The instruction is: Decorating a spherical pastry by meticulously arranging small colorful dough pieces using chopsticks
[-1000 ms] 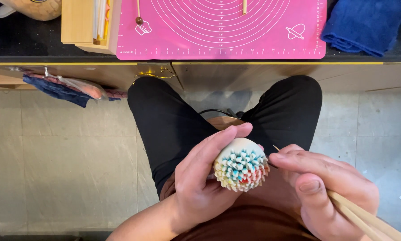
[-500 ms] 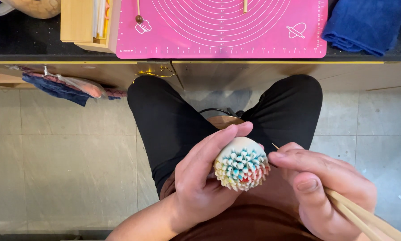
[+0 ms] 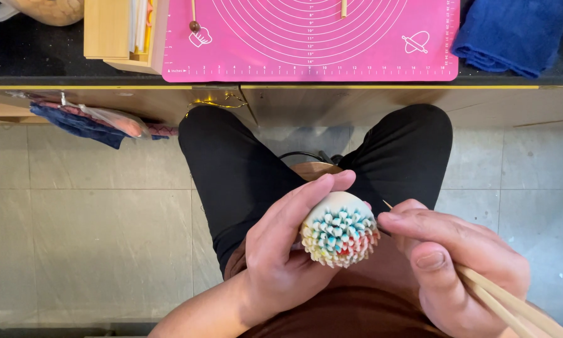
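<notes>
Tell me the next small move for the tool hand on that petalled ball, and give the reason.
Probably ease the tool tip in to snip the next petal above the last row. The left hand cups the ball; coloured petals cover its lower part while the top is smooth and uncut. The right hand holds the wooden-handled tool at the ball's right edge, beside the petal border.

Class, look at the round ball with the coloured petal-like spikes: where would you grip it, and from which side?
Grip the spiked ball by its smooth, uncut white dome, coming from the left and behind, as the left hand does. The raised spikes face the right hand with its wooden tool and look delicate.
</notes>
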